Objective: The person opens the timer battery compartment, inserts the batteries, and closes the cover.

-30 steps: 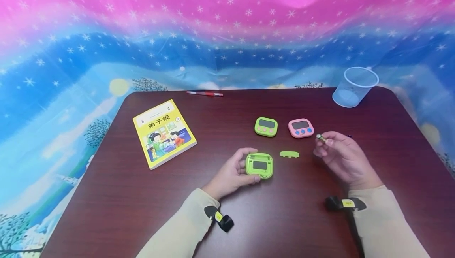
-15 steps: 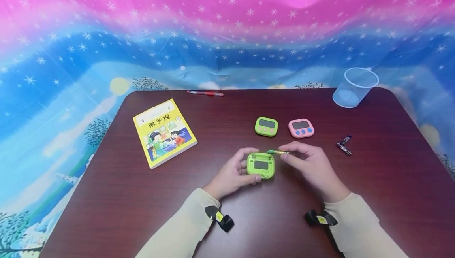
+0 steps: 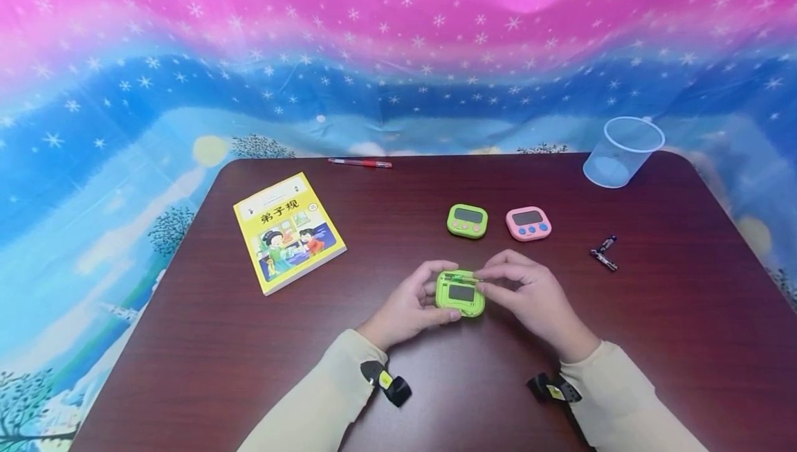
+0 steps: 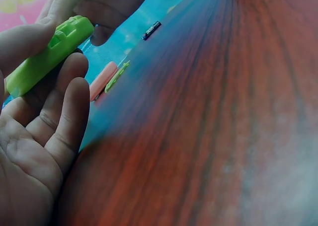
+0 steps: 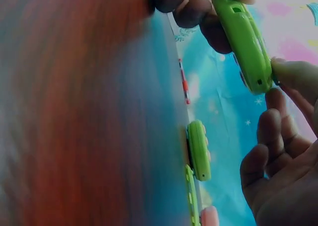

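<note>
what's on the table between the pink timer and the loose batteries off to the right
Nothing: in the head view the stretch of table between the pink timer and the loose batteries is bare dark wood.

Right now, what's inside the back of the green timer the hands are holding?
The left hand grips the green timer back-up. At its top edge the right hand presses a thin battery into the open slot. Fingers cover the rest of the slot, so its contacts cannot be seen.
</note>
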`<state>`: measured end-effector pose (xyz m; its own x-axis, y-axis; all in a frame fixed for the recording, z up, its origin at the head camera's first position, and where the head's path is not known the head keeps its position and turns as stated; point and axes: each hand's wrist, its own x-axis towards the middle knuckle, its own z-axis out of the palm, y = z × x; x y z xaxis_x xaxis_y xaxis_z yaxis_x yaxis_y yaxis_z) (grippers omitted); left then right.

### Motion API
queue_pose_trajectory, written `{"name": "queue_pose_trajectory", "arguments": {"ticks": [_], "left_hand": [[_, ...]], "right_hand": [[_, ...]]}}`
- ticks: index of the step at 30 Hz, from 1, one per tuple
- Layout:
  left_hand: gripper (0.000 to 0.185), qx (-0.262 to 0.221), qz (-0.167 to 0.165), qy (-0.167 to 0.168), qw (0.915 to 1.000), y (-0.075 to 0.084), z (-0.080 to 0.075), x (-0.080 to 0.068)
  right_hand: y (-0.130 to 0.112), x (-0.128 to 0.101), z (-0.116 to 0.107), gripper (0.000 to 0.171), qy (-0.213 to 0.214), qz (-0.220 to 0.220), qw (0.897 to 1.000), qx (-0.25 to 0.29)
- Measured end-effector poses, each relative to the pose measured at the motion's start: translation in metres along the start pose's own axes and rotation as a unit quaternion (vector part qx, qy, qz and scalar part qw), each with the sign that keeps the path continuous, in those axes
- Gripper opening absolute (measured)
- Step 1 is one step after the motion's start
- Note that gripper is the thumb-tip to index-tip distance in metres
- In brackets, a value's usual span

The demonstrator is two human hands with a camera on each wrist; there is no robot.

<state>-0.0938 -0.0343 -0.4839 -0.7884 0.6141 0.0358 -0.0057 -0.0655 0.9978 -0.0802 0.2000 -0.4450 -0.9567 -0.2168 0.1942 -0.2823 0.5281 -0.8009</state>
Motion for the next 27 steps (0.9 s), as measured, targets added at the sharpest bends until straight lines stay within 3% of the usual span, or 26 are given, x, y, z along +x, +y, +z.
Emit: {"name": "queue_pose_trajectory", "arguments": {"ticks": [6,9,14,22,27], "left_hand": [[0.067,-0.001,0.0,0.003,1.0,0.0,0.001,0.0],[0.067,-0.004,-0.001,0.006,1.0,-0.001,0.001,0.0],[0.068,-0.007,-0.005,0.007,0.9999,-0.002,0.001,0.001],[0.071,0.003,-0.007,-0.002,1.0,0.0,0.002,0.001],[0.071,-0.003,-0.003,-0.018,0.9998,0.001,0.002,0.001]], "right_hand": [[0.006,0.001,0.001,0.024,-0.013,-0.004,1.0,0.026],[0.01,0.001,-0.001,0.029,-0.035,0.028,0.997,0.066],[0.013,0.001,-0.004,0.029,-0.074,0.103,0.981,0.144],[0.017,0.003,-0.002,0.028,-0.083,0.12,0.969,0.2],[0.016,0.005,-0.001,0.03,-0.091,0.144,0.952,0.254]]}}
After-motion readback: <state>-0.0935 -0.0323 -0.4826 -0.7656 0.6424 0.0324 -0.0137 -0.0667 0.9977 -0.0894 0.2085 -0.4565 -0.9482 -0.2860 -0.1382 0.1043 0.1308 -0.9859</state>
